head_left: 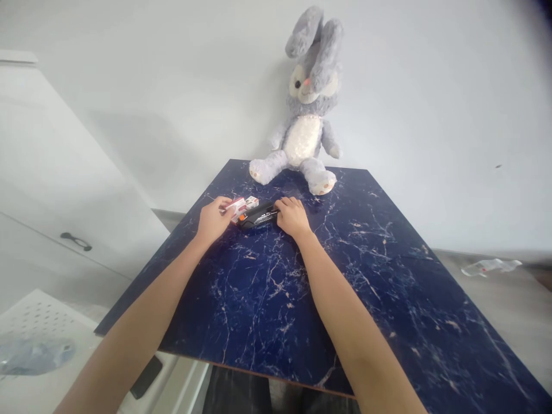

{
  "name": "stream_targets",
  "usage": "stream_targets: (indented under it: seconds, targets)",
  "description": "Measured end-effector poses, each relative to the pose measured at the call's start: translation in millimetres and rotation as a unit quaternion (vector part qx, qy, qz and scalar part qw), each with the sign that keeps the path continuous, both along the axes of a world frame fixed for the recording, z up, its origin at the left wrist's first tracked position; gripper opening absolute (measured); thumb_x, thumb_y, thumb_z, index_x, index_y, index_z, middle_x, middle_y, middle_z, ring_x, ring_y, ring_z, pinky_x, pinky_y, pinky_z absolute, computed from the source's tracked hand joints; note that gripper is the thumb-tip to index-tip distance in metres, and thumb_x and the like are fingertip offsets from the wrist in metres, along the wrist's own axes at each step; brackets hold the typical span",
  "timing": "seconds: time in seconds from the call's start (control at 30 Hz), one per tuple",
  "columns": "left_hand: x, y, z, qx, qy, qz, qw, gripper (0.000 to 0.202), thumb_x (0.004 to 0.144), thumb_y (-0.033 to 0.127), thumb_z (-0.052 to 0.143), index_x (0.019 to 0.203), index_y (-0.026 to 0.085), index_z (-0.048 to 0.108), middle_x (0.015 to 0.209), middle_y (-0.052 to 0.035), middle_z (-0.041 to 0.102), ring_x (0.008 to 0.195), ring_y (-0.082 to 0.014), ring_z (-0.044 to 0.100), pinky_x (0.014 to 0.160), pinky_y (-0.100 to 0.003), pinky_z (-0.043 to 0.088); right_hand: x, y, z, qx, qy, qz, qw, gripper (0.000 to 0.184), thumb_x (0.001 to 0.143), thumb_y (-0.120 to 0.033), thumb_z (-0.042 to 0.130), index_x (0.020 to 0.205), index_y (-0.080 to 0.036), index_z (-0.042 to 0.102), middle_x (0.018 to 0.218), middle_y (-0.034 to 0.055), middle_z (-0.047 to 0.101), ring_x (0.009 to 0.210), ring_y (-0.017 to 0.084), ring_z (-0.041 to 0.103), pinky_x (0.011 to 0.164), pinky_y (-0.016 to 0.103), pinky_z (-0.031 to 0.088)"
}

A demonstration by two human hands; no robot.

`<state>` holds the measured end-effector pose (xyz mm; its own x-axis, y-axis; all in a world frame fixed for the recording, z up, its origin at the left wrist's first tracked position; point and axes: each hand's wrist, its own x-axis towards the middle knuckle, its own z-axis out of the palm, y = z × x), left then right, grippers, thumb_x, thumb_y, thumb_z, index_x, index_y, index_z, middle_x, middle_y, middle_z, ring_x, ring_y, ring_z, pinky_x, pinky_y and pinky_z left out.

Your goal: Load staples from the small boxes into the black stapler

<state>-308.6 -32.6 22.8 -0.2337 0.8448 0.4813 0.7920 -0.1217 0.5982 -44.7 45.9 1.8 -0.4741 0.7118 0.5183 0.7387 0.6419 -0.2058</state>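
Note:
My left hand (213, 219) is closed around a small red-and-white box (236, 207), its fingers pinching the near side. A small white end piece (252, 201) shows at the box's far right; whether it is a flap or a second box I cannot tell. Just right of the box lies a black stapler (257, 216) with an orange spot at its left end. My right hand (293, 216) grips the stapler's right end, fingers curled over it. Both items are close together, low over the dark blue marbled table (267, 299), and the fingertips are partly hidden.
A grey plush rabbit (305, 138) sits at the table's back edge against the wall. To the left are a white cabinet (64, 190) and a perforated white surface (47, 310) with a plastic bag (34, 355). A dark flat object (146, 378) lies below the table's left front edge.

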Motion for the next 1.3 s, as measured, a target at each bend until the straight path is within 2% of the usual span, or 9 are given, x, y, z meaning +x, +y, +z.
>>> stream_targets:
  seconds: [0.17,0.3,0.37,0.43,0.6,0.83,1.03,1.17,1.3]
  targets:
    - [6.3,4.0,-2.0,0.014,-0.223,-0.029,0.974,0.026,0.084,0.033,0.069,0.107,0.021,0.074,0.111,-0.0071,0.076,0.093,-0.0235,0.072,0.082,-0.033,0.059,5.8,10.8,-4.6,-0.069,0.13,-0.044,0.988,0.027,0.083,-0.014,0.054,0.105,-0.021,0.068,0.095,0.008,0.072,0.095,0.027,0.061,0.089,0.039,0.047]
    - [9.5,8.0,7.3,-0.027,-0.515,-0.043,0.856,0.019,0.079,0.018,0.071,0.098,0.016,0.072,0.106,-0.0102,0.076,0.101,-0.0241,0.073,0.091,-0.036,0.062,13.3,22.6,-9.6,-0.146,0.26,-0.034,0.954,0.021,0.081,-0.02,0.056,0.096,-0.024,0.07,0.099,0.0012,0.077,0.091,0.021,0.069,0.092,0.035,0.051]
    - [10.2,6.7,14.6,-0.033,-0.587,-0.08,0.805,0.021,0.077,0.008,0.068,0.097,0.015,0.072,0.112,-0.0114,0.075,0.113,-0.0247,0.071,0.099,-0.036,0.061,16.4,27.2,-11.8,-0.174,0.328,-0.021,0.928,0.019,0.082,-0.025,0.058,0.095,-0.024,0.071,0.1,0.001,0.078,0.092,0.02,0.071,0.092,0.035,0.052]
    - [11.7,3.9,21.0,-0.033,-0.605,-0.127,0.785,0.027,0.076,0.003,0.066,0.099,0.014,0.073,0.119,-0.0116,0.074,0.122,-0.0263,0.068,0.104,-0.036,0.059,18.8,31.1,-13.9,-0.197,0.394,-0.012,0.897,0.02,0.082,-0.031,0.061,0.095,-0.022,0.071,0.099,0.0028,0.078,0.091,0.019,0.072,0.092,0.035,0.053]
    - [19.3,-0.9,26.1,-0.049,-0.578,-0.189,0.793,0.031,0.079,0.004,0.069,0.108,0.015,0.075,0.126,-0.0109,0.072,0.13,-0.027,0.063,0.109,-0.033,0.057,21.9,37.8,-17.9,-0.218,0.503,-0.033,0.836,0.034,0.079,-0.044,0.068,0.102,-0.019,0.067,0.092,0.004,0.075,0.083,0.019,0.071,0.087,0.036,0.057]
    - [19.8,4.5,16.1,-0.038,-0.573,-0.146,0.805,0.024,0.088,0.014,0.071,0.111,0.018,0.074,0.126,-0.0087,0.073,0.126,-0.0246,0.066,0.11,-0.034,0.054,20.7,35.5,-13.8,-0.244,0.523,-0.026,0.816,0.033,0.078,-0.045,0.07,0.099,-0.019,0.064,0.08,0.0015,0.072,0.074,0.017,0.071,0.078,0.034,0.06]
    - [20.6,5.8,9.0,-0.036,-0.564,-0.125,0.815,0.022,0.084,0.018,0.078,0.106,0.017,0.077,0.116,-0.0087,0.077,0.115,-0.0245,0.071,0.091,-0.028,0.063,19.3,32.6,-12.7,-0.252,0.531,-0.024,0.808,0.033,0.075,-0.038,0.072,0.101,-0.019,0.064,0.082,0.001,0.074,0.078,0.018,0.073,0.083,0.036,0.06]
    - [23.5,6.1,6.1,-0.021,-0.571,-0.119,0.812,0.026,0.077,0.02,0.084,0.102,0.015,0.078,0.11,-0.0105,0.078,0.101,-0.0211,0.074,0.076,-0.022,0.063,5.1,26.8,12.2,-0.268,0.573,0.005,0.774,0.031,0.075,-0.039,0.074,0.098,-0.02,0.066,0.083,0.0012,0.075,0.081,0.019,0.074,0.082,0.036,0.062]
    - [25.6,6.5,3.6,-0.015,-0.552,-0.111,0.826,0.032,0.074,0.024,0.086,0.103,0.014,0.077,0.107,-0.0119,0.078,0.094,-0.0208,0.075,0.073,-0.025,0.063,-15.6,15.3,49.0,-0.278,0.55,0.097,0.782,0.033,0.078,-0.044,0.075,0.101,-0.021,0.067,0.085,0.0012,0.076,0.083,0.02,0.074,0.082,0.035,0.061]
